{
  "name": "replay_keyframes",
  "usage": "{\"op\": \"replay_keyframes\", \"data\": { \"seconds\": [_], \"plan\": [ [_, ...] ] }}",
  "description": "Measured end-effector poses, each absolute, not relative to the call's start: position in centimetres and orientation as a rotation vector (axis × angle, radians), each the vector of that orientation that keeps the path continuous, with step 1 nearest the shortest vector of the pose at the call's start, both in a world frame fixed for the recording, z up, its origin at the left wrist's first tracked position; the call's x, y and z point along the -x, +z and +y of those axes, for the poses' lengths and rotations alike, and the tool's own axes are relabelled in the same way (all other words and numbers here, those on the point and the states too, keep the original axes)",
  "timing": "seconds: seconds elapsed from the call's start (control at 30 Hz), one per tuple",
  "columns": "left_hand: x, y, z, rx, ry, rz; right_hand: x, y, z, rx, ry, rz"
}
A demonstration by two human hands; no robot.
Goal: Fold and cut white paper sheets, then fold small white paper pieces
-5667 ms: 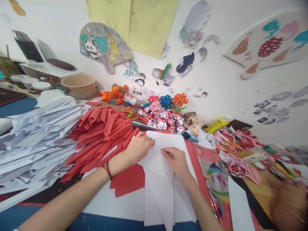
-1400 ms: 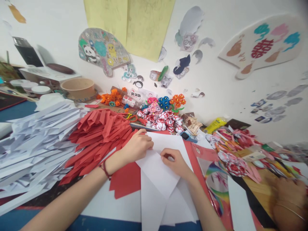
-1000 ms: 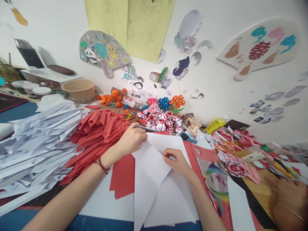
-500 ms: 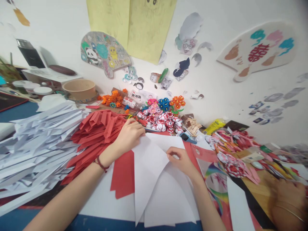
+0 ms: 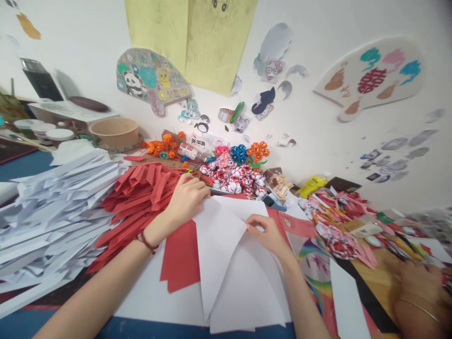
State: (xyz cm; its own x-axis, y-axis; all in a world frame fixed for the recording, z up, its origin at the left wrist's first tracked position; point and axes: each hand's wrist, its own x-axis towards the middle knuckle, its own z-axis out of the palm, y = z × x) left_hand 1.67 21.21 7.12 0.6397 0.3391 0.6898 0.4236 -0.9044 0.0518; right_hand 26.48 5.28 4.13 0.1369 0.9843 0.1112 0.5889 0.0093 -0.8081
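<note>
A white paper sheet (image 5: 217, 245) stands curled up from the work surface between my hands, its lower corner hanging as a point. My left hand (image 5: 189, 195) has its fingers closed at the sheet's top left corner; the fingertips are partly hidden. With thumb and forefinger my right hand (image 5: 264, 230) pinches the sheet's right edge. Beneath it lie more white sheets (image 5: 250, 292), slightly fanned. Red paper (image 5: 181, 256) sticks out to their left, under my left forearm.
Piles of folded white strips (image 5: 63, 221) and red strips (image 5: 141, 197) spread on the left. Red-and-white paper flowers (image 5: 235, 181) line the back by the wall. A blue device (image 5: 273, 202) lies behind my right hand. Another person's hand (image 5: 416, 287) is at the far right.
The raised sheet's lower tip has swung slightly to the right. Both hands keep their hold, and the whole view has shifted a little.
</note>
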Motion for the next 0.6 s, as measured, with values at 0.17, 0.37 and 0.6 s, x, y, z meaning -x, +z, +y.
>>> {"op": "replay_keyframes", "data": {
  "seconds": [0.17,0.37,0.6],
  "plan": [
    [-1.8,7.13,21.05,2.729,-1.109,-0.646,-26.57,4.32,5.19,1.679,0.636,-1.531],
    [-1.79,7.13,20.96,2.719,-1.073,-0.657,-26.39,4.68,5.12,1.693,0.592,-1.523],
    [-1.77,7.36,20.73,2.72,-1.064,-0.666,-26.68,4.42,5.28,1.692,0.578,-1.479]
  ]
}}
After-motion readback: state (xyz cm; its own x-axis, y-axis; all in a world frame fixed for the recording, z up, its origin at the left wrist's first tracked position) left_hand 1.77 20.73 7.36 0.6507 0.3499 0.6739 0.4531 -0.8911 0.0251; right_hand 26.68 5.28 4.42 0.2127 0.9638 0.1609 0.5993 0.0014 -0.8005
